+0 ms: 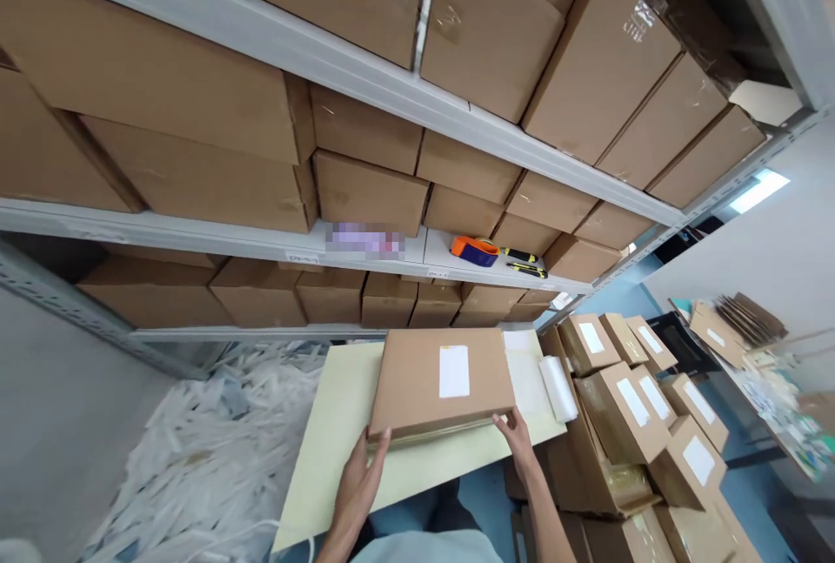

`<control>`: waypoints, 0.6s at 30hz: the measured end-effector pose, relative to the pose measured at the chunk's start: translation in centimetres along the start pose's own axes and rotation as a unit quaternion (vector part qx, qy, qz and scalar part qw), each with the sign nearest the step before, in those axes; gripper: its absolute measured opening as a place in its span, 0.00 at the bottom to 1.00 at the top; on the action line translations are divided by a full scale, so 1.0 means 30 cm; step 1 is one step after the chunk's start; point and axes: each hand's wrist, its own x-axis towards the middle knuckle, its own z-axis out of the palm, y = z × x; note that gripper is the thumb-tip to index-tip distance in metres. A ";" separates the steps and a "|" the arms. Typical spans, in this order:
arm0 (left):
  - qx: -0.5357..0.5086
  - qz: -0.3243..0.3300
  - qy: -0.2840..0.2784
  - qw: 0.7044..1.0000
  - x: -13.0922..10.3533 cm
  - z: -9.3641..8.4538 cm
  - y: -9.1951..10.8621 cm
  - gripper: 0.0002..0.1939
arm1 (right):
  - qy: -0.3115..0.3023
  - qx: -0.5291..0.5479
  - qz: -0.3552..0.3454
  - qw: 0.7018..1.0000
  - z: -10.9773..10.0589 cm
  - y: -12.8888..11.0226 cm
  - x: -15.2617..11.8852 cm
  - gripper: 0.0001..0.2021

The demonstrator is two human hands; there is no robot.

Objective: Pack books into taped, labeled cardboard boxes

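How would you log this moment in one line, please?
left hand: holds box by near-left corner; right hand: near-right corner; box: white label up, over pale table, contact unclear; white roll: table's right side

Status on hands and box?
Left hand and right hand on near corners of labelled box. Box on pale table. White roll beside it, right; not blocking.

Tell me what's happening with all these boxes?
A person has both hands on a brown cardboard box with a white label. The left hand is at one near corner and the right hand at the other. The box is over a pale yellow table. More boxes fill the shelves ahead, and others are piled to the right.
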 end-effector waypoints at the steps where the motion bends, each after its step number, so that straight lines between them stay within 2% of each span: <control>1: 0.008 0.010 0.012 1.000 -0.009 -0.009 0.025 0.44 | 0.005 -0.003 -0.013 1.000 0.007 -0.038 -0.014 0.40; 3: 0.034 0.040 0.054 0.997 -0.029 -0.022 0.097 0.48 | 0.020 -0.012 -0.035 0.999 0.018 -0.118 -0.039 0.43; 6: 0.068 0.117 0.117 0.984 -0.081 -0.030 0.243 0.47 | 0.060 -0.015 -0.012 0.998 0.007 -0.227 -0.067 0.54; 10: 0.123 0.257 0.138 0.948 -0.227 -0.038 0.427 0.40 | 0.075 -0.001 -0.018 0.997 -0.083 -0.306 -0.156 0.60; 12: 0.160 0.323 0.133 0.923 -0.335 -0.034 0.489 0.37 | 0.069 0.031 -0.033 0.997 -0.153 -0.306 -0.252 0.59; 14: 0.193 0.374 0.120 0.899 -0.458 -0.010 0.523 0.37 | 0.064 0.077 -0.039 0.994 -0.228 -0.276 -0.385 0.57; 16: 0.215 0.414 0.099 0.879 -0.586 0.041 0.529 0.37 | 0.073 0.127 -0.032 0.989 -0.302 -0.222 -0.542 0.56; 18: 0.231 0.437 0.072 0.866 -0.707 0.117 0.505 0.39 | 0.104 0.171 -0.018 0.980 -0.377 -0.149 -0.706 0.58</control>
